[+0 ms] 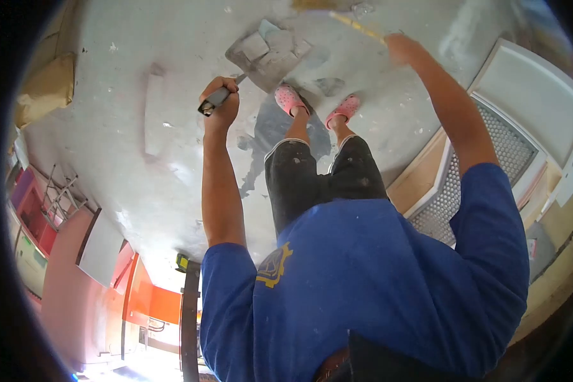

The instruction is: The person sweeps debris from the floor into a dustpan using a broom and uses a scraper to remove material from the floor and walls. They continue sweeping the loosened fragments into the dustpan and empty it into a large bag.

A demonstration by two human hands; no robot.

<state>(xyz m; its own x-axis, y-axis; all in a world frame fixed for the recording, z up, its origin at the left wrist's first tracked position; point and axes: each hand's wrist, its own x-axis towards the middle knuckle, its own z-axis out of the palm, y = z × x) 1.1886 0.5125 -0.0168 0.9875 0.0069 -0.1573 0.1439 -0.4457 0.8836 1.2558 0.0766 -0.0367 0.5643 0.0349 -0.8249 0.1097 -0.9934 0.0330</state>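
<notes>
A dusty grey concrete floor (140, 127) fills most of the view, streaked with pale plaster and a dark wet patch, with orange and pink walls (146, 299) curving along one edge and a white perforated panel (490, 153) leaning at the other. Nearest the camera comes the blue shirt (375, 280) of the person wearing it, then dark, paint-flecked shorts (318, 178) and, farther off, two pink clogs (291, 99) planted on the floor. The arm on the picture's left stretches out to a hand (221, 105) whose fingers are wrapped tight round the dark handle of a trowel (218, 99); its blade points toward a heap of grey mortar and broken tile pieces (267, 54) lying just beyond the clogs. The arm on the picture's right reaches farther, to a hand (401, 48) gripping the end of a thin yellow stick (356, 27), though the fingers are too blurred to tell how they close. The stick runs toward the far edge of the mortar heap. A brown cardboard piece (48, 86) lies well apart.
</notes>
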